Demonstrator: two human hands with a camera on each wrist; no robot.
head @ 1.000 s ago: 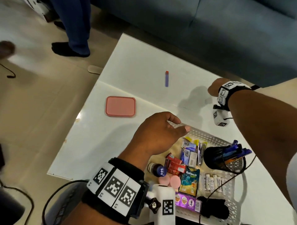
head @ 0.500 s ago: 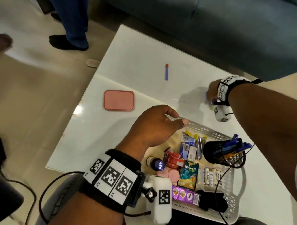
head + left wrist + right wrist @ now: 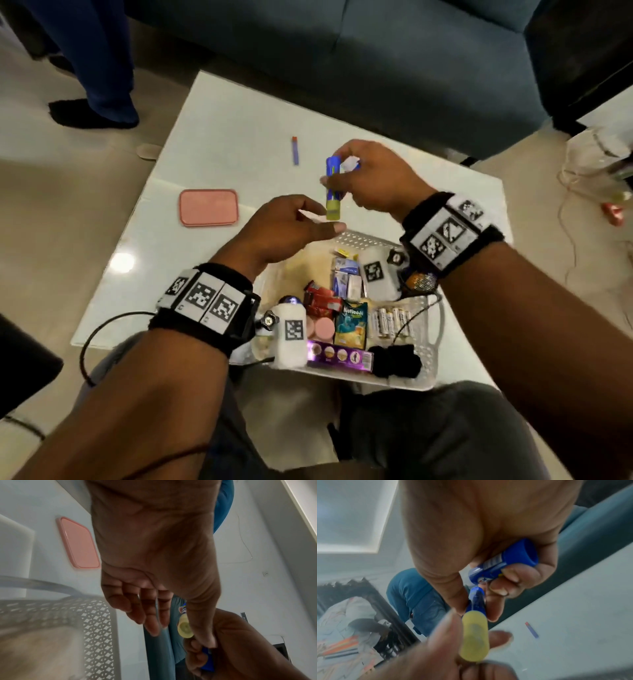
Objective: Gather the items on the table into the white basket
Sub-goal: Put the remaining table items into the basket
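Note:
The white perforated basket sits at the table's near edge, filled with packets, batteries and a purple box. Above its far rim my right hand pinches a blue glue stick with a yellow cap, held upright. A second blue tube is curled in the same hand's last fingers. My left hand is just under the cap, fingers relaxed on either side of it without a clear grip. A pink lid and a blue stick with a red tip lie on the table.
A blue sofa runs along the table's far side. A person's legs stand at the far left. Cables and a clear container lie on the floor at right. My knees are below the basket.
My right hand came from the table's right side to above the basket's far rim, now holding the glue sticks. My left hand rose off the basket rim to meet it.

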